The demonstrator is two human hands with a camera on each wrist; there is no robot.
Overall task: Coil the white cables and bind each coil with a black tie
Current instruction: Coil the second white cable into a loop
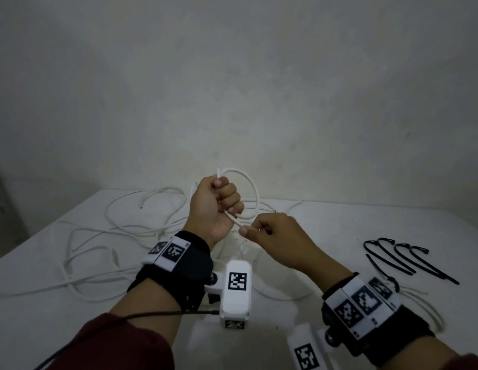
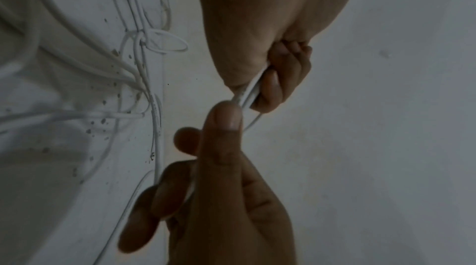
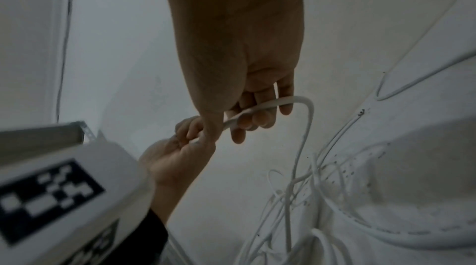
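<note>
My left hand point(image 1: 227, 198) is a raised fist over the table's middle, gripping a white cable point(image 1: 255, 188) that forms one loop above and to the right of it. A cable end pokes up out of the fist. Just below and to the right, my right hand point(image 1: 255, 229) pinches the same cable between thumb and fingers where it leaves the fist. In the left wrist view the curled left fingers point(image 2: 283, 78) clamp the cable point(image 2: 248, 94). The right wrist view has the cable point(image 3: 296, 99) lying across the right fingers point(image 3: 257, 114). Several black ties point(image 1: 403, 259) lie at the right.
More loose white cables point(image 1: 99, 236) sprawl tangled over the left and middle of the white table point(image 1: 339, 231); another strand point(image 1: 430, 308) lies beside my right wrist. A bare wall rises right behind the table. The table's left edge runs diagonally toward me.
</note>
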